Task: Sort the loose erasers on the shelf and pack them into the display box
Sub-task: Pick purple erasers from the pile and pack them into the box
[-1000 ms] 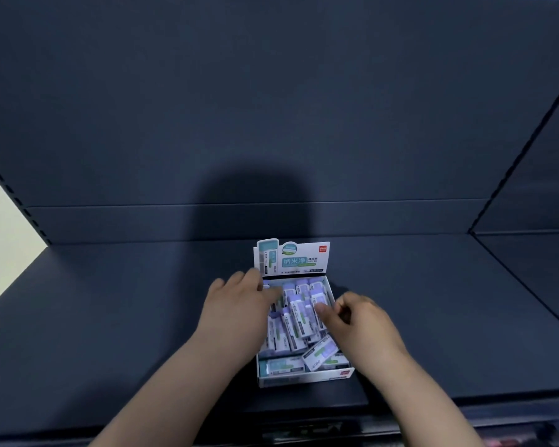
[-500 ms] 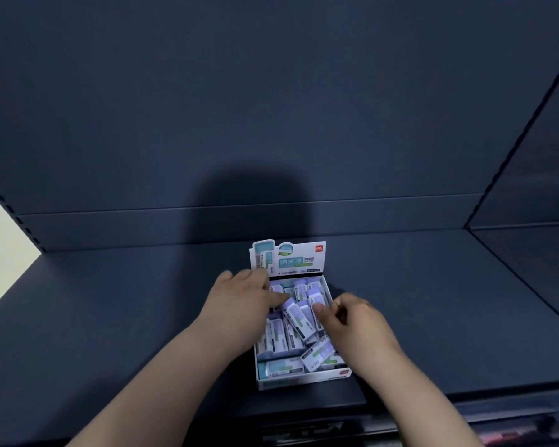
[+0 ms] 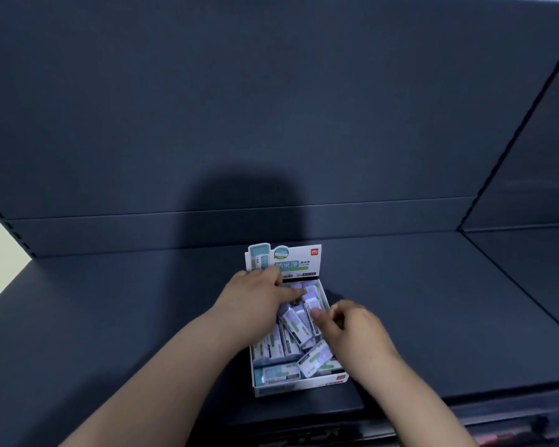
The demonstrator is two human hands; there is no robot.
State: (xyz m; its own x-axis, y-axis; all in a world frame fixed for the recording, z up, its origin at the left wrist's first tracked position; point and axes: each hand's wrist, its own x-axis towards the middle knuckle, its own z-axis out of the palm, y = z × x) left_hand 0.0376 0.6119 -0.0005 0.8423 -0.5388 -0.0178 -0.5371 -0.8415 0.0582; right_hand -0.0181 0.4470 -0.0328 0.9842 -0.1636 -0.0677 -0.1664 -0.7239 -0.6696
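A white cardboard display box [image 3: 291, 387] with an upright printed header card [image 3: 299, 259] stands on the dark shelf, near its front edge. Inside lie several wrapped erasers [image 3: 296, 324] in white, green and lilac sleeves, some lined up, others askew. My left hand [image 3: 255, 298] lies over the box's left half, fingers stretched across to the erasers at the back. My right hand [image 3: 349, 327] rests at the box's right wall, thumb and fingers pinching the end of a tilted eraser. The erasers under my left palm are hidden.
The dark blue shelf [image 3: 110, 333] spreads left and right of the box, with a back panel [image 3: 271, 124] behind. A slotted upright [image 3: 513, 133] and a second shelf bay lie at the right. The shelf's front lip [image 3: 465, 411] runs below my wrists.
My left hand has slid further right and back over the erasers. My right hand has moved slightly forward along the right wall. The box has stayed put.
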